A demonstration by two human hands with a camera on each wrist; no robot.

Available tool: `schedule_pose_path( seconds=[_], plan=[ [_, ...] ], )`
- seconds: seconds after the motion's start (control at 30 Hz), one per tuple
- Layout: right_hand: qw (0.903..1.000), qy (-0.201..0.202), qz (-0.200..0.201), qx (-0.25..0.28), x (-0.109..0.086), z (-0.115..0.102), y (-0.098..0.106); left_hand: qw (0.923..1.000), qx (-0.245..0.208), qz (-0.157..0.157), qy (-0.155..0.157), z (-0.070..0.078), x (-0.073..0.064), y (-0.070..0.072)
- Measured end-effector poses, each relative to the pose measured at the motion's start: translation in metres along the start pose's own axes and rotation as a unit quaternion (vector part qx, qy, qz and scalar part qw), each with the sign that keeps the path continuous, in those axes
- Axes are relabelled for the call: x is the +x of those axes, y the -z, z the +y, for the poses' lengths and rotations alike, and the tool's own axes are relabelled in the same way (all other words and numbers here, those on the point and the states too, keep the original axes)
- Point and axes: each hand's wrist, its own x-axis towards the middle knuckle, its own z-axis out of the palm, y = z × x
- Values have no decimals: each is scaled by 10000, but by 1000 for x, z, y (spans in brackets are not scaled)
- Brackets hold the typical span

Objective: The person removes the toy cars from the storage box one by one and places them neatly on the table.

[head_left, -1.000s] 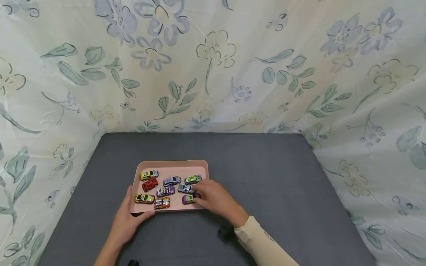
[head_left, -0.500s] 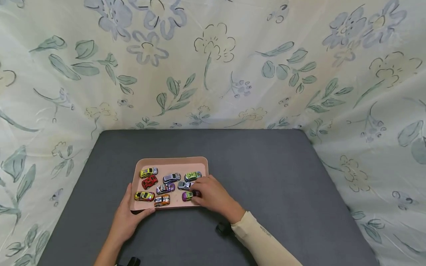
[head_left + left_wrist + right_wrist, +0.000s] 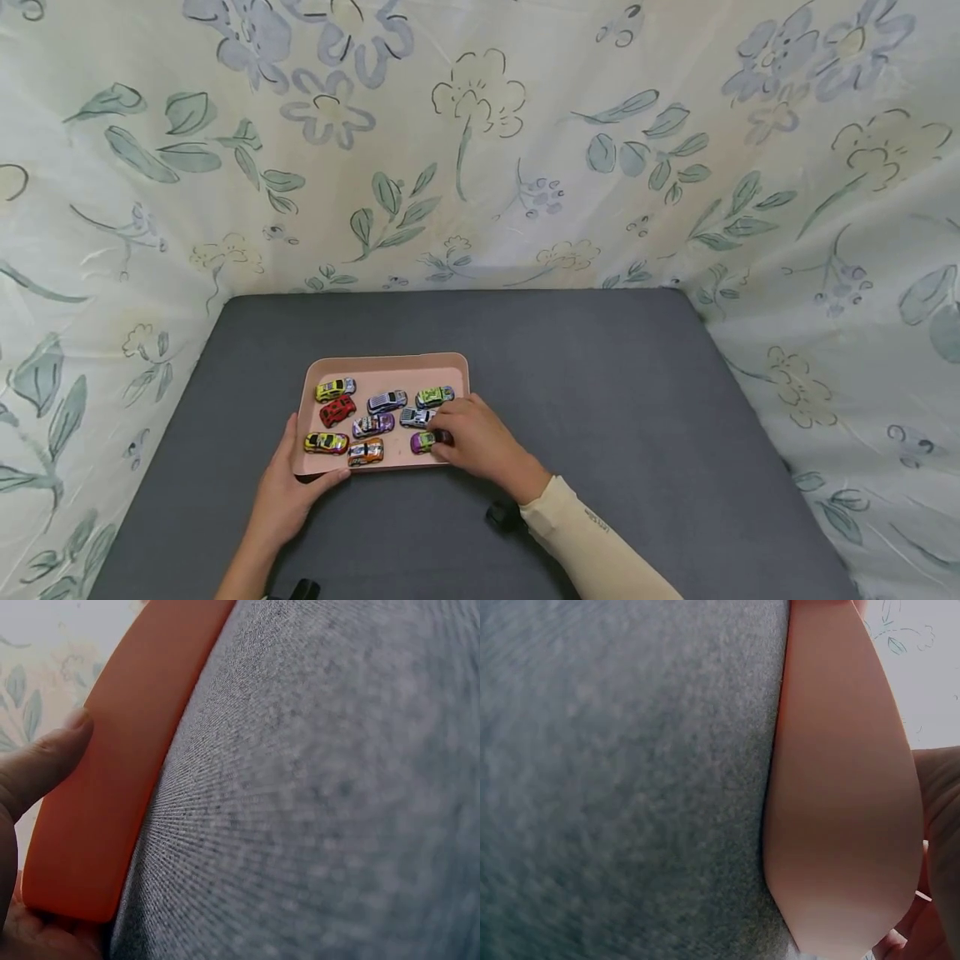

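A pink rectangular tray [image 3: 405, 365] holds several small toy cars. My left hand [image 3: 281, 492] grips its near left corner, thumb along the front wall and fingers at the left side. The left wrist view shows that thumb [image 3: 60, 754] against the tray's outer wall [image 3: 112, 765]. At the tray's right end, my right hand [image 3: 480, 442] pinches the right part of a green and purple toy car [image 3: 422, 442]; a dark part shows between thumb and fingers. A silver toy car [image 3: 415, 417] lies just behind it, partly covered by the fingers.
Nearby in the tray lie a red car [image 3: 337, 410], an orange and white car [image 3: 365, 452] and a green car [image 3: 435, 397]. The tray lies on a grey cloth-covered table [image 3: 600, 400]. Floral curtains [image 3: 480, 167] rise behind and at both sides.
The head view has tilted slightly, so everything sits a little higher in it. Both hands keep their places at the tray, and the cars lie as before.
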Motion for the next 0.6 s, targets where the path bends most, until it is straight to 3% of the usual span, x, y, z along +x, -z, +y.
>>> schedule_pose_path(
  seconds=[0.37,0.6],
  plan=[
    [10000,5,-41,23,5,7,2,9998,85,78,-148,0,8,-1],
    [9999,-12,-100,27,6,13,-1,9998,169,86,-72,2,11,-3]
  ],
)
